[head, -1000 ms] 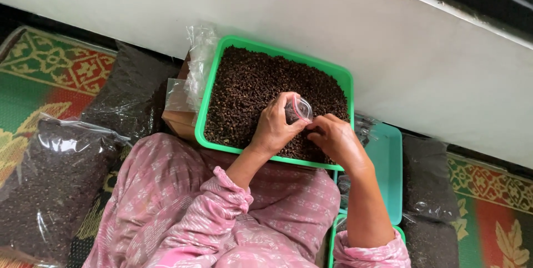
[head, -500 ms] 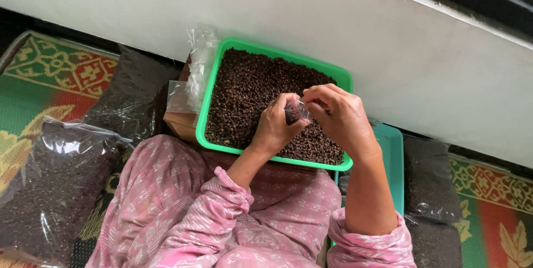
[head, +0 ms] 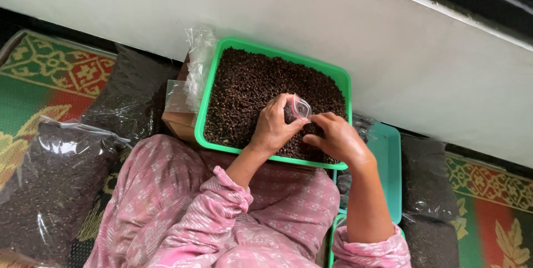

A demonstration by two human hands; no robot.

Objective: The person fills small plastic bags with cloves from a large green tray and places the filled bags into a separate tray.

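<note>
the left hand [head: 273,128] pinched a small clear plastic bag [head: 300,108] over the green tray [head: 206,97] of dark cloves [head: 250,87]; the right hand [head: 338,137] touched the bag's mouth with curled fingertips.

Both hands [head: 302,129] at a small clear bag [head: 298,108] over a green tray [head: 206,93] of cloves [head: 250,87].

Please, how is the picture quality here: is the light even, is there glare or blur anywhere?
Head view: soft, even daylight with no hard shadows; the left hand, the right hand and the small clear bag are sharp; glare patches show on the large plastic bag at left; the green tray is clear; the top right corner is dark.
</note>
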